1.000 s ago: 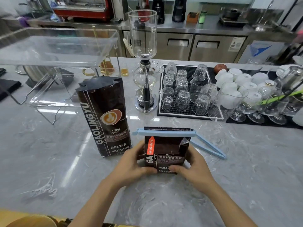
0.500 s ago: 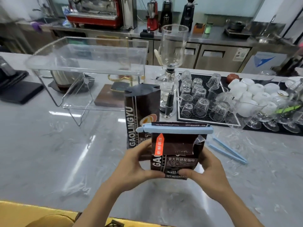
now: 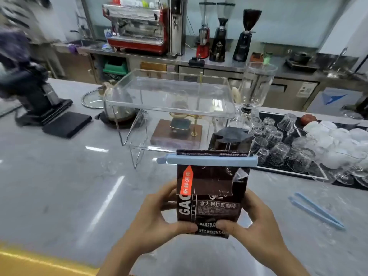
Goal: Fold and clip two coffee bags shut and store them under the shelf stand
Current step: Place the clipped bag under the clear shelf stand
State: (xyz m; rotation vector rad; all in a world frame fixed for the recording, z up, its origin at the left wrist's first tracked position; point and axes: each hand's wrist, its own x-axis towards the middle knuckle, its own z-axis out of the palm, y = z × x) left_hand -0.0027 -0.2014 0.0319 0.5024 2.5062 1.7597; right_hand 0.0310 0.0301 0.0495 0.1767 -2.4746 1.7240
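both forearms reach forward, left hand and right hand raised side by side, thumbs forward, fingers curled.

Bare forearms, no sleeves visible

We see the folded dark bag upright, blue clip across its top, the open bag at its twelve o'clock, the clear stand at eleven.

Head-worn view, forward and down, close over counter, edges perhaps blurred.
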